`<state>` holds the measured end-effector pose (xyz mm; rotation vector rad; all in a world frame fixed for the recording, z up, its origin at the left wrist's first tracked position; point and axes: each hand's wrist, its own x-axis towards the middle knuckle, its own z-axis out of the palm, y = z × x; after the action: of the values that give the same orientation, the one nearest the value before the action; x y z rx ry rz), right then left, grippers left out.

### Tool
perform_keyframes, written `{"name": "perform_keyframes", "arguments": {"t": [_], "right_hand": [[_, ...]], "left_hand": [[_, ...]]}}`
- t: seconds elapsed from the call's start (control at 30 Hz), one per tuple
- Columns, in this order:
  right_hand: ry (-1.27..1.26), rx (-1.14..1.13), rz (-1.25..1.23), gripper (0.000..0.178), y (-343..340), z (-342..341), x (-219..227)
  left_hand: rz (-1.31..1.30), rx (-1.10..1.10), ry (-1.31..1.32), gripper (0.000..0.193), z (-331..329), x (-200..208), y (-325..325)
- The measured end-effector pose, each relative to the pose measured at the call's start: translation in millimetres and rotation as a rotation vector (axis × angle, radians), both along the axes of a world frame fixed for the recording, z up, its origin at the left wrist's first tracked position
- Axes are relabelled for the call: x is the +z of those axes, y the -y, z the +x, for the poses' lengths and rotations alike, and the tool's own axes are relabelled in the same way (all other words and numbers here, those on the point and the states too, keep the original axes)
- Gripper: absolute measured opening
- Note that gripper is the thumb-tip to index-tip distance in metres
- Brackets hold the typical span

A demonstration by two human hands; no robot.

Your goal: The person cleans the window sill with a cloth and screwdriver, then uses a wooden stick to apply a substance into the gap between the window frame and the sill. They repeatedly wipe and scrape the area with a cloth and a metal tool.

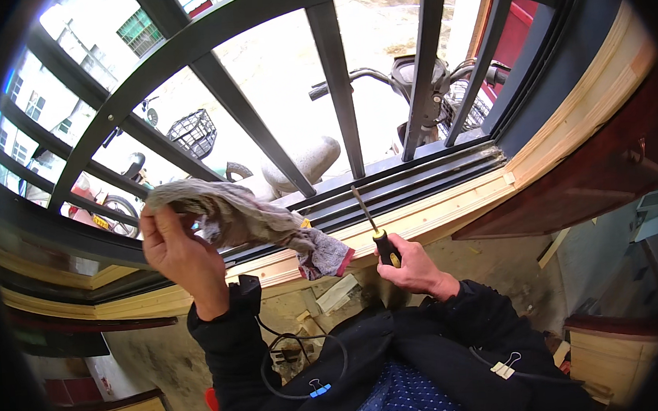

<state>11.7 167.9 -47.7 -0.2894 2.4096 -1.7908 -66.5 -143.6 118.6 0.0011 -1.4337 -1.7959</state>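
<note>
My left hand (185,256) is raised at the left by the window bars, its fingers closed on a grey, crumpled cloth (228,212). The cloth hangs to the right across the wooden sill, and its lower end shows a dark red edge. In my right hand (414,266) is a screwdriver (386,247) with a black and yellow handle. Its thin shaft points up and away, the tip over the dark window track (410,178). A gap separates the cloth's end from the screwdriver.
Dark metal bars (332,77) cross the window opening. A pale wooden frame (552,165) lines it, with a dark red wooden panel (569,191) at the right. Scraps of wood (337,294) lie on the floor below. A black cable (346,355) loops over my jacket.
</note>
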Motion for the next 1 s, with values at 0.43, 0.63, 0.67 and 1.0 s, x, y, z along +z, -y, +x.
{"name": "perform_keyframes", "arguments": {"t": [0.43, 0.63, 0.67, 1.0], "right_hand": [[-0.005, -0.175, -0.006, 0.040, -51, 9, -5], [0.013, -0.335, -0.042, 0.042, -85, 23, -5], [0.040, -0.364, -0.052, 0.040, -91, 26, -5], [0.112, -0.603, -0.009, 0.037, -129, 54, 8]], "left_hand": [[-0.646, -0.142, -0.272, 0.023, -11, -28, -102], [-0.722, -0.422, -0.151, 0.020, -28, -38, -172], [-0.759, -0.440, -0.137, 0.019, -31, -38, -183], [-1.389, -0.969, 0.153, 0.036, -54, -84, -275]]}}
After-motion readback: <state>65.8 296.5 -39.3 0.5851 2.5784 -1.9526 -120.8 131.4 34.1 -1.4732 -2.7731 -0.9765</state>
